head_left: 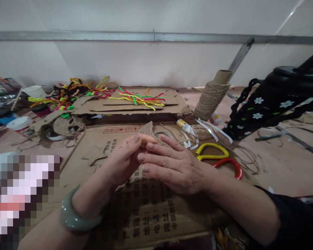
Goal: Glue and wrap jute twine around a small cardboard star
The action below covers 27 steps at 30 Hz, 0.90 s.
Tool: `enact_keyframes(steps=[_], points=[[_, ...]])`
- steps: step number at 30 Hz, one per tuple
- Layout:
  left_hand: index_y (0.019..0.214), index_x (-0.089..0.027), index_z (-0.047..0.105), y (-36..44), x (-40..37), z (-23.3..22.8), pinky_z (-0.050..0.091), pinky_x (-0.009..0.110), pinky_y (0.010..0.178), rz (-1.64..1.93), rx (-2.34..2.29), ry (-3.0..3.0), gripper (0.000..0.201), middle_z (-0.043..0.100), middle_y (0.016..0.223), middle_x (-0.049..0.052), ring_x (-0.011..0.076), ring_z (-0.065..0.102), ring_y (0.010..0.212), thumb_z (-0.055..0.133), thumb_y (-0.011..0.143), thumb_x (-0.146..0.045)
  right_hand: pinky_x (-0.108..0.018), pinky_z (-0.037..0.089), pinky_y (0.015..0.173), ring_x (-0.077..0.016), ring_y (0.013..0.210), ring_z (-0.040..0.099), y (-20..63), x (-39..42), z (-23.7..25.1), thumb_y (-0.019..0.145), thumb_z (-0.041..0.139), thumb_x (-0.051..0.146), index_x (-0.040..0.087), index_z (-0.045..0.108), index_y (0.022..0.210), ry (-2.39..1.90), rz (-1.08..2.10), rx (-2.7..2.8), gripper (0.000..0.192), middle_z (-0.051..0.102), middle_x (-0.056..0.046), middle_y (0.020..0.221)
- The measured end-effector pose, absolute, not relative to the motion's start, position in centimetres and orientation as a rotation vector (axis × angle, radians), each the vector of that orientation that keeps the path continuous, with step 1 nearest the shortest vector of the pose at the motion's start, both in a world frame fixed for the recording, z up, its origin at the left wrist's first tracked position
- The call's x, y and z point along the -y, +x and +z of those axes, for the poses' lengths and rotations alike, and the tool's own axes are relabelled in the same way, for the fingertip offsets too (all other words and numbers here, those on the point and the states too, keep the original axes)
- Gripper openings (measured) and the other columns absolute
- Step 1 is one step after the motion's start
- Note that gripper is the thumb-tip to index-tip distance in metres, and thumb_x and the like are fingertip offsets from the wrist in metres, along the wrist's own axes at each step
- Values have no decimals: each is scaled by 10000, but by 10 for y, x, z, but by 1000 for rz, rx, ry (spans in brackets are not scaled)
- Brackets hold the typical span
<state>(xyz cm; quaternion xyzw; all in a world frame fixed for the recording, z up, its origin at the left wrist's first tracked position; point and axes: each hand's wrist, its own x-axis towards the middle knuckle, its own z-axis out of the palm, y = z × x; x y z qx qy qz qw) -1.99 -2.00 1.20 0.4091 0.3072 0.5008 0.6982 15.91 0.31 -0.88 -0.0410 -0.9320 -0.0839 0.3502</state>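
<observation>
My left hand (123,158) and my right hand (172,165) meet over a flattened cardboard box (146,208) with printed characters. Together they pinch a small jute-wrapped piece (148,130) with a metal ring (163,133) at its far end; most of it is hidden behind my fingers. A green bangle (75,217) sits on my left wrist. Scissors with a yellow handle (212,151) and a red handle (231,166) lie just right of my right hand.
A cone of jute twine (211,97) stands at the back right, a small glue bottle (185,126) beside it. Coloured pipe cleaners (141,98) lie on cardboard sheets at the back. A black flowered bag (273,104) stands right. Tape rolls and clutter (19,123) fill the left.
</observation>
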Motion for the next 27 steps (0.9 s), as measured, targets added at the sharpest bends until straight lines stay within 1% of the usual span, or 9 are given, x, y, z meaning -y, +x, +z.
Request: enact_keyframes(steps=[2, 5, 7, 10, 13, 16, 21, 24, 27], points=[[701, -198, 711, -22, 19, 11, 462, 189, 527, 1120, -669, 934, 233, 617, 620, -14, 92, 561, 564, 768, 638, -415, -415, 175, 1173, -165, 1379, 298, 159, -2, -9, 860, 435, 127, 163, 467, 1291, -117, -204, 2412, 434, 536, -44, 1347], [664, -191, 703, -25, 18, 10, 454, 156, 541, 1125, -681, 931, 157, 626, 630, -22, 69, 562, 565, 798, 617, -307, -406, 156, 1176, -149, 1366, 324, 159, -1, -11, 873, 414, 126, 165, 471, 1278, -132, -202, 2422, 411, 564, -19, 1319], [651, -185, 696, -26, 18, 10, 450, 150, 546, 1127, -672, 923, 150, 624, 633, -20, 68, 560, 573, 796, 622, -293, -404, 158, 1176, -143, 1355, 345, 159, 0, -11, 880, 407, 135, 169, 466, 1279, -123, -206, 2424, 405, 562, -13, 1322], [631, -179, 691, -26, 19, 11, 432, 144, 521, 1106, -633, 911, 165, 594, 594, -18, 63, 528, 545, 787, 636, -313, -405, 160, 1176, -138, 1346, 362, 160, 0, -10, 898, 371, 158, 172, 444, 1302, -100, -228, 2435, 411, 532, -25, 1353], [615, -177, 682, -25, 20, 12, 403, 135, 484, 1081, -628, 893, 173, 568, 567, -20, 55, 490, 510, 783, 641, -314, -406, 163, 1174, -139, 1356, 345, 161, 1, -10, 902, 339, 162, 167, 427, 1324, -84, -259, 2459, 431, 496, -42, 1386], [606, -171, 663, -26, 20, 12, 360, 133, 443, 1059, -660, 883, 191, 541, 547, -23, 50, 444, 476, 778, 645, -319, -395, 163, 1176, -136, 1363, 331, 161, 2, -10, 895, 342, 169, 179, 431, 1329, -78, -289, 2482, 443, 490, -30, 1392], [572, -160, 601, -24, 19, 11, 286, 147, 399, 1053, -708, 905, 278, 477, 511, -33, 48, 363, 437, 764, 650, -370, -382, 149, 1182, -137, 1342, 366, 159, 4, -10, 895, 365, 181, 182, 442, 1328, -75, -311, 2496, 439, 492, -8, 1391], [561, -156, 569, -22, 19, 11, 285, 155, 401, 1078, -750, 927, 323, 460, 508, -34, 52, 349, 442, 753, 656, -404, -385, 162, 1178, -135, 1332, 382, 159, 4, -8, 898, 356, 179, 182, 451, 1321, -96, -317, 2499, 434, 510, -12, 1374], [556, -155, 541, -21, 19, 11, 289, 150, 395, 1124, -800, 925, 362, 472, 512, -34, 50, 355, 439, 761, 637, -431, -391, 169, 1177, -140, 1348, 359, 159, 3, -9, 889, 360, 166, 187, 470, 1305, -119, -308, 2497, 431, 504, -6, 1379]])
